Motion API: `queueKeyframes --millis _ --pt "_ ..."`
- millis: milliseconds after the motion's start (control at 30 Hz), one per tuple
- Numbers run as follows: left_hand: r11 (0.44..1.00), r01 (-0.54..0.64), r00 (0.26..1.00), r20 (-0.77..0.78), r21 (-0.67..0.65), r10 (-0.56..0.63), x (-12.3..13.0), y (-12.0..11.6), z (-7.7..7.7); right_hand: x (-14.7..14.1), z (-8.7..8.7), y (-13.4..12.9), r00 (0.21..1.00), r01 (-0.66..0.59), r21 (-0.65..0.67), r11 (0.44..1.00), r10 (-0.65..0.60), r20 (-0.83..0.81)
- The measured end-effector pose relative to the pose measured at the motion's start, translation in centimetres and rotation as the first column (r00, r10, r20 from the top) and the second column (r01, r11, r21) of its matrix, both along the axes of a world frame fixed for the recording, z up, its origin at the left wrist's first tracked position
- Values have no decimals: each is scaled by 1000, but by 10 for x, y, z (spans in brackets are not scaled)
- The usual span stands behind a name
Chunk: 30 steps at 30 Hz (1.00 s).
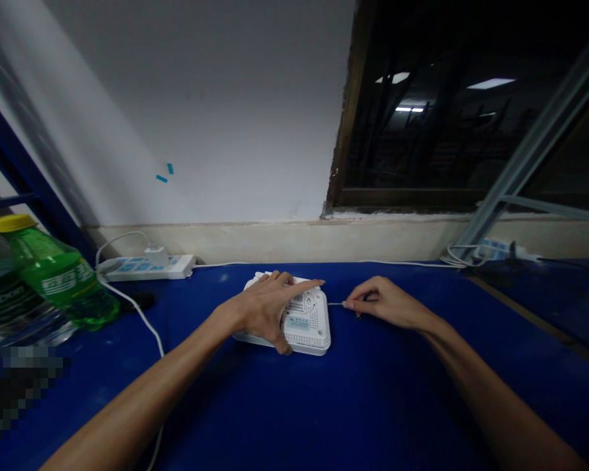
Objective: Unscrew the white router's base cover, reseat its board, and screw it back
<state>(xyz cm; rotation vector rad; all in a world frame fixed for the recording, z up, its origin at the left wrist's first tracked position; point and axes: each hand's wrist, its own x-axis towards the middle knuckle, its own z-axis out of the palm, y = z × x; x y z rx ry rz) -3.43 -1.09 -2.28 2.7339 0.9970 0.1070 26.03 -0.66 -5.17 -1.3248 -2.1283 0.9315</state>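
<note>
A flat white plastic box [319, 320] with vent holes and a pale label on its upper face lies on the blue table. My left hand [265, 307] spans it, thumb at the near edge and fingers over the far part, gripping it. To the right of the box, my right hand [385, 302] is closed in a pinch on a thin pale rod [336, 303]. The rod points left toward the box's right side; whether its tip touches the box I cannot tell. Part of the box is hidden under my left hand.
A white power strip [179, 267] with a plugged-in adapter stands by the wall. Its white cable [144, 317] runs down the left side. A green bottle [61, 275] leans at the left. Metal framing [520, 157] and coiled cable [459, 258] are at the right.
</note>
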Motion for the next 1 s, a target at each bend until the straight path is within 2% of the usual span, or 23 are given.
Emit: queueKeyframes --millis 200,633,1000 --pt "999 -29 1000 6 -12 29 -1 1 2 0 2 -2 1000 0 3 1000 0 21" --pt "998 -46 998 -36 -43 44 -1 -1 4 2 -1 0 999 14 -37 999 -15 -46" --pt "1000 -18 1000 -22 -10 18 -2 4 -4 -1 -4 0 1000 -8 -20 1000 8 -23"
